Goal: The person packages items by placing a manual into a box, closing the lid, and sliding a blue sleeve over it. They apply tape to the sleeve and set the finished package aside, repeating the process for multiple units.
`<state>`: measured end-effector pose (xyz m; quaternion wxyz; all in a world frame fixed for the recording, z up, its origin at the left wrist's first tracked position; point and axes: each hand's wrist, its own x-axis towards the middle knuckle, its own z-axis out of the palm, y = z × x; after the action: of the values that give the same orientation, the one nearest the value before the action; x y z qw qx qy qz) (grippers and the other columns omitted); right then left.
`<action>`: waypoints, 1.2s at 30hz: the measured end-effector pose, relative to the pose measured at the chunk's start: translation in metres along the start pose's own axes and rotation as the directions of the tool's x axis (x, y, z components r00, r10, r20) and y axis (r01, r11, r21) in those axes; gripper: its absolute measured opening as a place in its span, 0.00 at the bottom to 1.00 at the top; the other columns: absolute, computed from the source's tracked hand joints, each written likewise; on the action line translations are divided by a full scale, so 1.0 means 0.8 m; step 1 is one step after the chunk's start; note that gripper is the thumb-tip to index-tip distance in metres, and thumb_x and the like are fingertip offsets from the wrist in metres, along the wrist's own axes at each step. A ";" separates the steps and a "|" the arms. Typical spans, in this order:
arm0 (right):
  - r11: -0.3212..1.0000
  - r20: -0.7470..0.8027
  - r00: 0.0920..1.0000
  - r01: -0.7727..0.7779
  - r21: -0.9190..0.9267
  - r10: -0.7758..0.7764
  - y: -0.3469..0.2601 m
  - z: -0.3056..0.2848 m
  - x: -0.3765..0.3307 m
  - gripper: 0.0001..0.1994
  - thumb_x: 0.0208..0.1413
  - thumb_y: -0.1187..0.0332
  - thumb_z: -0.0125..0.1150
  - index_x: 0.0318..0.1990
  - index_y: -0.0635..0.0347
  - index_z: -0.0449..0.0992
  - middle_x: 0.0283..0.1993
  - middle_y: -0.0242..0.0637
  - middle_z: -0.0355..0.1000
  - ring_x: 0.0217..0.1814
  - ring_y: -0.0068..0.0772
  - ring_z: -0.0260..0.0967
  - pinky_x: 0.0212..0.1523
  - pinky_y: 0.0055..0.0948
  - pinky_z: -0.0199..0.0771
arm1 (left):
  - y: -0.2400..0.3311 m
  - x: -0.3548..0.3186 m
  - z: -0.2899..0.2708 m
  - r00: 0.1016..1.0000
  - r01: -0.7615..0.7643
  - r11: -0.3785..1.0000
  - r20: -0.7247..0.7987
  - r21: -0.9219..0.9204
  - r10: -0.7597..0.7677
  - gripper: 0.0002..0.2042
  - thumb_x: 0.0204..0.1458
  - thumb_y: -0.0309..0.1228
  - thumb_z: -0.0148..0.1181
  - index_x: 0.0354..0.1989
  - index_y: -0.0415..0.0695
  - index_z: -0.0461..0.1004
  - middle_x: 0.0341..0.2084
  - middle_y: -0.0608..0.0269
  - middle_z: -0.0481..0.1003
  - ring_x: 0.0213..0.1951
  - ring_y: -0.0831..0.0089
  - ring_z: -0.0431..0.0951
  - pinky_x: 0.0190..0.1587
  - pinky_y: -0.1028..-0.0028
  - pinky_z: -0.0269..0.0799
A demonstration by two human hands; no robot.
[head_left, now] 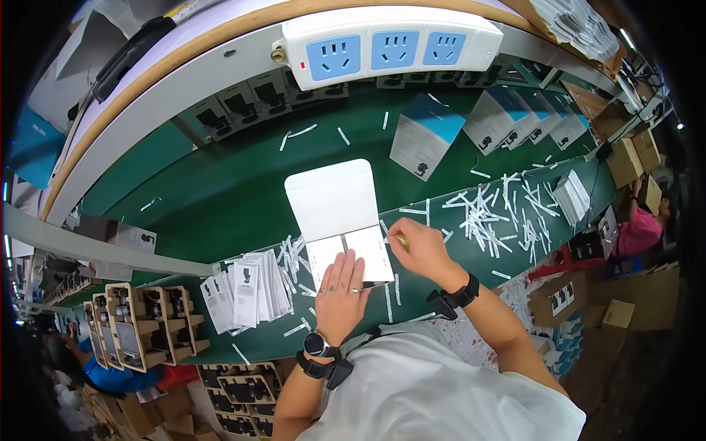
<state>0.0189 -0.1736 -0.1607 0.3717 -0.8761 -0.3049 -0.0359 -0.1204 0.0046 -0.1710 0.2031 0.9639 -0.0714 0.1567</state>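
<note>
At the left end of the green worktop stand pale holders loaded with dark devices. Near the front edge, just right of them, lies a fanned pile of white leaflets, a small picture printed on the top one.

Next comes the white box, near the middle of the front edge, right in front of the person. Its lid stands raised toward the back edge, while inner white panels cover most of the opening with a narrow gap between them. The left hand lies on those panels, fingers stretched flat and nearly together, gripping nothing. The right hand is at the box's right side, thumb and fingers curled together around a small yellowish thing too hidden to identify.

Toward the back edge, right of the middle, one printed box stands upright, with a row of similar boxes beyond it; all look closed. Before them, loose paper strips litter the worktop, and a white stack sits by the right end.

Judging by those boxes, several are done; this one has its panels folded in, but its lid remains unshut.
</note>
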 end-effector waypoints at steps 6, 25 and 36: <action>1.000 -0.025 1.000 -0.007 -0.004 0.007 -0.008 0.011 0.001 0.05 0.53 0.69 0.64 0.34 0.56 0.75 0.36 0.37 0.74 0.33 0.45 0.76 0.31 0.36 0.76 | -0.001 0.001 0.002 1.000 -0.003 1.000 -0.005 0.009 0.003 0.32 0.44 0.30 0.68 0.61 0.38 0.68 0.64 0.48 0.65 0.64 0.50 0.65 0.64 0.56 0.64; 0.786 0.036 0.972 0.166 0.595 -0.232 -0.101 0.089 0.062 0.09 0.53 0.69 0.68 0.34 0.56 0.71 0.35 0.31 0.70 0.32 0.28 0.73 0.33 0.25 0.73 | -0.006 -0.026 0.027 0.992 0.056 0.998 0.113 0.015 -0.058 0.16 0.51 0.30 0.57 0.48 0.38 0.76 0.48 0.51 0.74 0.54 0.56 0.73 0.59 0.60 0.67; 0.771 0.639 0.717 -0.229 0.594 -0.278 -0.005 -0.004 0.127 0.06 0.60 0.67 0.60 0.39 0.58 0.76 0.36 0.29 0.76 0.36 0.20 0.71 0.35 0.23 0.72 | -0.002 0.008 -0.031 0.999 0.003 0.981 0.046 -0.192 0.006 0.32 0.49 0.47 0.66 0.57 0.36 0.71 0.57 0.48 0.70 0.61 0.50 0.69 0.61 0.57 0.65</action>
<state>0.0994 -0.1221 -0.1267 0.5017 -0.6397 -0.4272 0.3958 -0.1212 0.0160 -0.1478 0.2932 0.9432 -0.0918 0.1267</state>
